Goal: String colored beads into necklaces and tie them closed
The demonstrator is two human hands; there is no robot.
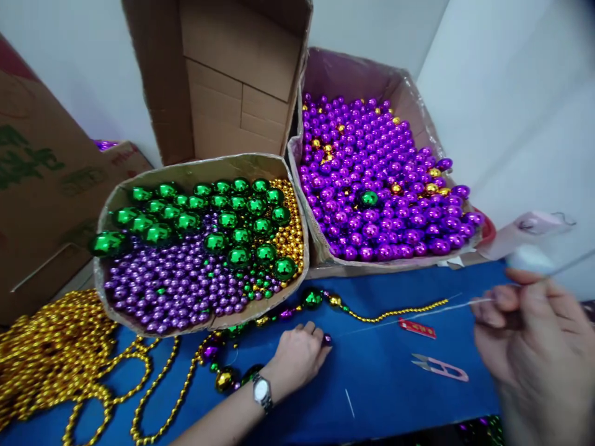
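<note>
My left hand (300, 354), with a watch on its wrist, is low over the blue table, its fingers closed on a small purple bead (327, 339). Behind and beside it lies a string of green, gold and purple beads (312, 298) that ends in a thin gold bead chain (385, 316). At the right, blurred by motion, my right hand (534, 322) pinches a pale thread (465, 303) that runs left toward the bead. Between the hands lie pink thread snips (441, 367) and a small red tag (417, 328).
A cardboard box (100, 275) holds green, purple and gold beads. Behind it, a larger box (320, 238) is full of purple ones. Gold bead chains (51, 353) are heaped at the left. A white stick (349, 404) lies near the table's front edge.
</note>
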